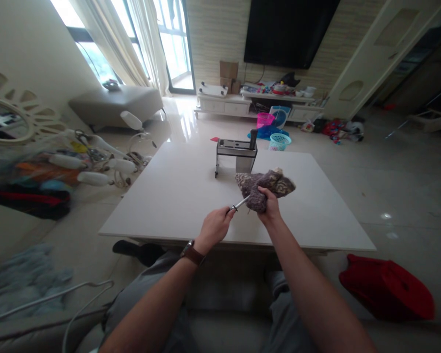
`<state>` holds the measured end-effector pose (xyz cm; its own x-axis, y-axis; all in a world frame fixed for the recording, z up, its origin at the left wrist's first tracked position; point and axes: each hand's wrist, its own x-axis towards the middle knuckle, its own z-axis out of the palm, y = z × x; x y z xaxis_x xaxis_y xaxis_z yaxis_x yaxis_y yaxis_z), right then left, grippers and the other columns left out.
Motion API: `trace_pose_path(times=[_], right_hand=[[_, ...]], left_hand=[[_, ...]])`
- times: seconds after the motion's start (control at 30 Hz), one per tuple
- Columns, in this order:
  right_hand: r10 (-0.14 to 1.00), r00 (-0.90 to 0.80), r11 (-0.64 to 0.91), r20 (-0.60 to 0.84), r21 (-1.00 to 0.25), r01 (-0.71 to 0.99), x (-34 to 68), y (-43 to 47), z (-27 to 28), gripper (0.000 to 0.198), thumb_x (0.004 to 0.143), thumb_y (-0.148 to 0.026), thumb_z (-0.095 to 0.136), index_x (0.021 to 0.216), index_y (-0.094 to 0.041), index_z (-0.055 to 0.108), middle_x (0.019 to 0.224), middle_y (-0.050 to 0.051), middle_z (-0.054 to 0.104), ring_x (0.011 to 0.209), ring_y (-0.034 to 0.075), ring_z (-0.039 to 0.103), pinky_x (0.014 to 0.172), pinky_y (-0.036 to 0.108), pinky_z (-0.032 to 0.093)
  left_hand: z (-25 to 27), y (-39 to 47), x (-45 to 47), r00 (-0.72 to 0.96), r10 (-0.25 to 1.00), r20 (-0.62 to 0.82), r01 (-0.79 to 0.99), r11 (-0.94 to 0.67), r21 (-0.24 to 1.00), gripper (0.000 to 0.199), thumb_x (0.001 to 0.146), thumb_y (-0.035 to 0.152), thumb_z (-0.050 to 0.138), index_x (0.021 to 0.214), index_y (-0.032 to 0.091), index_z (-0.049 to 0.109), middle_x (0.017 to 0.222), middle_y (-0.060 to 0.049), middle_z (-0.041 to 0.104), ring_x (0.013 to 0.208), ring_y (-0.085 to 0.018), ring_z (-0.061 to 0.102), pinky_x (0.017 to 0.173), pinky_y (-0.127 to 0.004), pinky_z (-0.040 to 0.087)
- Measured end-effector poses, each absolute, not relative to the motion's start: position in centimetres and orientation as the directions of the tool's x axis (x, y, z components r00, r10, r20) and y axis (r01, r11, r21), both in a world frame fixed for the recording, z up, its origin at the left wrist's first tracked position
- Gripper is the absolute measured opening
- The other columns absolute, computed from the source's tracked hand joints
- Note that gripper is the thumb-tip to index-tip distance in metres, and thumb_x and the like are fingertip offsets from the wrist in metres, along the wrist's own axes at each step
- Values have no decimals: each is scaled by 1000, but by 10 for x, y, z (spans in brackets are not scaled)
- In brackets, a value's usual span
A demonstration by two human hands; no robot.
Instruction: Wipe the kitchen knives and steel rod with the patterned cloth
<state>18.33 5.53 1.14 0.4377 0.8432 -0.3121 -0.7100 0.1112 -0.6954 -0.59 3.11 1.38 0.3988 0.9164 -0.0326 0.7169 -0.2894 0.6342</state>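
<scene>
My left hand (218,226) is closed round the dark handle of a sharpening steel (241,203), a slim silvery rod with a small dark guard. The rod points up and to the right, and its far end is hidden at a fuzzy grey-brown cloth (257,200) with a cream pattern. My right hand (270,205) grips this bunched cloth, thumb on top. Both hands are above the near half of the white table (161,196). Beyond the cloth stands a knife block (237,147) with a metal frame, and a dark-handled knife (253,139) sits upright at its right end.
A small red thing (214,139) lies beside the knife block. On the floor behind the table are a turquoise basket (280,142) and a pink basket (265,119). A lamp with several white shades (95,178) stands to the left, and a red stool-like object (385,287) is at right.
</scene>
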Motion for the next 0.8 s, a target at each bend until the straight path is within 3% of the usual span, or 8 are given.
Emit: trace_pose_path(times=[0.1,0.2,0.63,0.8], right_hand=[[865,397,33,-308,-754,-656,148,47,4,35,52,-13,83,84,-14,72,77,2,77,64,16,71,61,27,61],[878,397,33,-269,-792,-610,124,43,-4,35,47,-11,85,79,-16,71,77,1,78,69,17,73,65,28,61],[793,539,120,-285,-794,-596,140,55,0,35,45,-8,83,78,-14,73,75,1,78,65,17,71,58,27,61],[777,577,208,-253,-762,-614,182,65,2,33,52,-9,79,84,-14,71,77,1,77,66,17,72,61,29,64]], left_hand=[[7,34,-3,371,928,-19,619,-233,750,38,104,38,38,83,19,62,86,-7,71,81,-20,62,69,-30,35],[1,37,-3,336,942,-20,579,-190,793,35,103,31,38,79,18,59,88,-9,71,80,-19,61,71,-29,37],[9,34,-1,404,914,48,519,-271,811,40,103,39,40,74,18,57,74,-4,66,69,-16,53,65,-28,32],[16,29,-6,468,883,40,607,-354,712,38,101,44,47,76,19,61,70,-3,65,63,-15,50,61,-29,26]])
